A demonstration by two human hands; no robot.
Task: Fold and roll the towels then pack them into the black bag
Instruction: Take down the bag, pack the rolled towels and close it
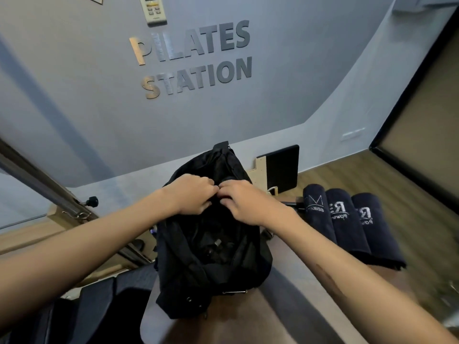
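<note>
A black bag [213,247] lies on a brown padded surface [293,299] in front of me, its length running away from me. My left hand [191,193] and my right hand [244,202] meet at the bag's far upper part, fingers pinched on its black fabric near the opening. Three rolled dark navy towels [352,227] with white logos lie side by side to the right of the bag, apart from both hands. What is inside the bag is too dark to tell.
A grey wall with "PILATES STATION" lettering [196,60] stands behind. A black board [283,167] leans at the wall behind the bag. Metal rails and wooden frame parts [74,209] run along the left. Black pads [99,309] sit at lower left. Wooden floor [409,194] lies at right.
</note>
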